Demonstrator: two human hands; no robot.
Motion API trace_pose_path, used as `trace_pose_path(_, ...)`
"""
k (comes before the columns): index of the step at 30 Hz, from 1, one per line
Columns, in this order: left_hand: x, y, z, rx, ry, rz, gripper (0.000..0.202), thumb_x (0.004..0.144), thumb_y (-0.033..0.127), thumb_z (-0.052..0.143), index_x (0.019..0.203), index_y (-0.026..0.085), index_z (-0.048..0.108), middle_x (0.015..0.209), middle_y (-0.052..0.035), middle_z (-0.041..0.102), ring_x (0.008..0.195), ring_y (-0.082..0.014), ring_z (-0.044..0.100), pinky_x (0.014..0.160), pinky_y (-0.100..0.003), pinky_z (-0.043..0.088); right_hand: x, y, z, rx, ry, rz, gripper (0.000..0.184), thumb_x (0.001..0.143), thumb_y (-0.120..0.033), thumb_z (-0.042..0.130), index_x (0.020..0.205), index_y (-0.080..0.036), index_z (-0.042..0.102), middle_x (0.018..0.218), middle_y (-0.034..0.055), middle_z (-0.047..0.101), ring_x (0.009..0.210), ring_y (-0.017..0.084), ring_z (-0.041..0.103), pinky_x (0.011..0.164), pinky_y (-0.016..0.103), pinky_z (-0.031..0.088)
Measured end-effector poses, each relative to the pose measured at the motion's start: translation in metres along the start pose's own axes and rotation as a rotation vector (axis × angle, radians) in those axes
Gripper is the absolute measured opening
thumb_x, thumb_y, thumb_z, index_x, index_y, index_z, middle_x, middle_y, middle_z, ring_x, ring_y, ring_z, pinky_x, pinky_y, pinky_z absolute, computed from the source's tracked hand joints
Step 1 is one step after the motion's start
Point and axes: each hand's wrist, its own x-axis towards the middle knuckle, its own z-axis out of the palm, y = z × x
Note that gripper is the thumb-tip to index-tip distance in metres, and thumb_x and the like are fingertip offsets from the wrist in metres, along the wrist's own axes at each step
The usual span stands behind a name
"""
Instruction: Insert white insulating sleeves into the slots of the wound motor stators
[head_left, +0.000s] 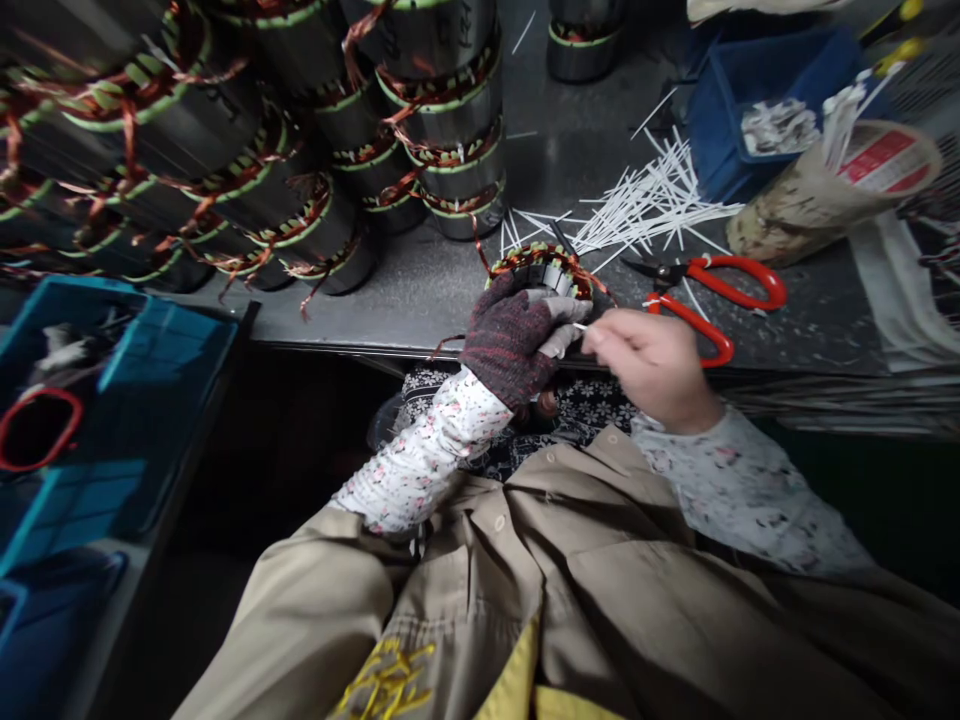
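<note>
A motor stator (541,270) with copper windings sits at the near edge of the dark workbench (420,290). My left hand (514,340), in a dark knitted glove, is wrapped round its near side. My bare right hand (651,365) is closed in a pinch on a thin white strip (581,326) right beside the gloved fingers, at the stator's rim. Red-handled scissors (709,300) lie on the bench just right of my right hand.
Stacks of wound stators (315,150) fill the bench's left and back. Loose white strips (645,200) are scattered behind the scissors. A blue bin (757,110) and a tipped bag (825,185) sit at the right. A blue crate (112,400) stands at the left.
</note>
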Motion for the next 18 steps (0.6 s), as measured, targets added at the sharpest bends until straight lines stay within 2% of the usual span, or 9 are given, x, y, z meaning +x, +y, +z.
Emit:
trace_pose_path(2,0.0,0.002,0.0,-0.016,0.008,-0.024,0.021,0.101,0.038,0.056,0.109,0.023,0.068,0.105,-0.0017,0.077,0.106,-0.0204,0.072,0.11,-0.047,0.049,-0.002,-0.002,-0.008,0.164,0.09,0.0,0.028,0.095,-0.029,0.055,0.07,-0.023,0.064,0.061,-0.0007,0.056,0.053,0.013,0.048,0.051,0.029,0.037)
trace_pose_path(4,-0.001,0.002,0.0,-0.055,0.037,-0.052,0.028,0.101,0.04,0.058,0.119,0.021,0.064,0.116,-0.0048,0.074,0.114,-0.0214,0.07,0.109,-0.045,0.052,-0.001,-0.003,-0.015,0.318,0.121,0.002,0.024,0.095,-0.03,0.059,0.074,-0.024,0.068,0.073,0.0016,0.062,0.059,0.013,0.052,0.052,0.029,0.039)
trace_pose_path(7,-0.002,-0.001,0.0,-0.111,0.059,-0.055,0.051,0.1,0.045,0.057,0.143,0.02,0.045,0.137,-0.0099,0.064,0.127,-0.0245,0.063,0.11,-0.042,0.054,0.001,-0.001,-0.017,0.598,-0.041,0.087,0.03,0.091,-0.045,0.065,0.072,-0.022,0.067,0.098,0.0081,0.069,0.076,0.018,0.063,0.06,0.033,0.049)
trace_pose_path(8,-0.003,-0.001,-0.001,-0.118,0.048,-0.061,0.056,0.1,0.047,0.056,0.148,0.022,0.039,0.14,-0.0102,0.062,0.129,-0.0252,0.062,0.11,-0.043,0.054,0.0,0.0,-0.017,0.673,-0.094,0.138,0.034,0.09,-0.05,0.065,0.071,-0.022,0.065,0.098,0.0091,0.07,0.079,0.02,0.065,0.063,0.035,0.051)
trace_pose_path(10,-0.003,-0.002,-0.001,-0.103,0.015,-0.107,0.063,0.1,0.049,0.056,0.153,0.026,0.032,0.142,-0.0099,0.06,0.131,-0.027,0.061,0.111,-0.044,0.054,-0.005,0.0,-0.018,0.723,-0.124,0.244,0.035,0.089,-0.05,0.066,0.067,-0.022,0.061,0.08,0.0062,0.067,0.07,0.019,0.062,0.061,0.035,0.05)
trace_pose_path(13,-0.004,0.001,0.002,-0.062,-0.014,-0.183,0.071,0.098,0.049,0.061,0.156,0.027,0.026,0.144,-0.0108,0.057,0.134,-0.0303,0.059,0.111,-0.047,0.053,-0.008,-0.002,-0.025,0.7,-0.012,0.323,0.032,0.088,-0.033,0.069,0.059,-0.023,0.057,0.055,-0.0002,0.049,0.054,0.015,0.047,0.051,0.031,0.038)
trace_pose_path(14,-0.004,0.003,0.004,-0.052,-0.017,-0.186,0.072,0.098,0.047,0.061,0.156,0.027,0.024,0.145,-0.0111,0.056,0.135,-0.0308,0.057,0.112,-0.049,0.052,-0.005,-0.003,-0.026,0.724,0.038,0.312,0.031,0.087,-0.028,0.069,0.058,-0.023,0.057,0.054,-0.0008,0.046,0.053,0.014,0.045,0.05,0.031,0.036)
trace_pose_path(16,-0.004,0.008,0.011,-0.037,-0.026,-0.169,0.072,0.098,0.043,0.06,0.157,0.026,0.022,0.147,-0.011,0.054,0.137,-0.0301,0.056,0.114,-0.05,0.05,0.011,-0.001,-0.021,0.808,0.149,0.232,0.028,0.088,-0.027,0.066,0.061,-0.023,0.057,0.056,-0.0008,0.046,0.056,0.015,0.048,0.056,0.032,0.042)
trace_pose_path(18,-0.004,0.014,0.019,-0.016,-0.028,-0.147,0.073,0.098,0.043,0.061,0.155,0.022,0.023,0.147,-0.0128,0.054,0.138,-0.0302,0.055,0.117,-0.051,0.049,0.034,0.004,-0.007,0.846,0.23,0.147,0.029,0.09,-0.037,0.065,0.066,-0.024,0.054,0.062,-0.0006,0.049,0.064,0.017,0.054,0.066,0.036,0.049)
